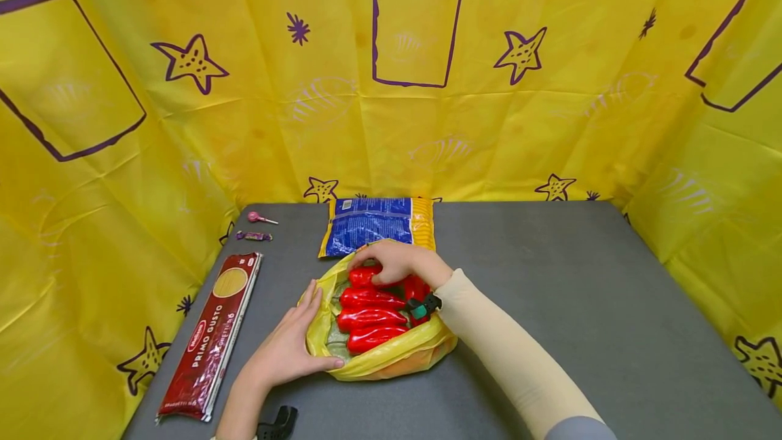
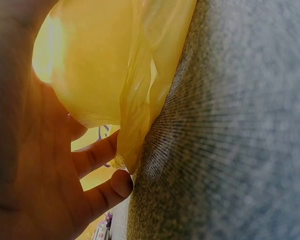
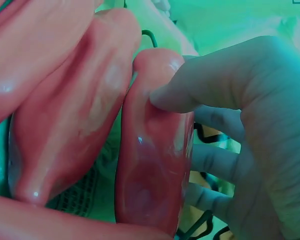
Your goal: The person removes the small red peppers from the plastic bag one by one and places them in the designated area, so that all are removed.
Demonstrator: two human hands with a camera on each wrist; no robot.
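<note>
Far L on the grey table (image 1: 550, 277): red spaghetti pack (image 1: 210, 337) lying lengthwise near the L edge, just beside the yellow backdrop (image 1: 91, 223). Behind it, sm pink lollipop (image 1: 260, 218) & a purple wrapped candy (image 1: 254, 236), close together, apart from the pack.

L hand (image 1: 287, 352): fingers straight/relaxed, laid flat against the L side of the yellow plastic bag (image 1: 391, 358), thumb along the bag's front edge. L wrist view: fingertips (image 2: 121, 182) touch the bag film (image 2: 115, 65) where it meets the table (image 2: 230, 130); no curl round anything, so open grip, just pressing/steadying.

Centre: bag sits mid-table w/ mouth open, showing red peppers (image 1: 369, 319) lying side by side, approx 4 stacked front to back + one more at R under the wrist. Peppers are inside the bag, resting on green mesh.

Behind the bag: blue & yellow pack (image 1: 375, 225), flat, nearly touching the bag's rear rim.

R hand (image 1: 397, 260): reaches in from the R over the bag, fingers curled on the rearmost pepper (image 1: 365, 275). R wrist view: thumb (image 3: 190, 95) pressed on top of that pepper (image 3: 155, 160), other fingers wrapped underneath; closed grip on it. Pepper touches its neighbour (image 3: 70, 115) on the L. Can't tell if it's lifted off the others.

R arm in cream sleeve (image 1: 507, 358), wrist cam strap at the bag rim.
</note>
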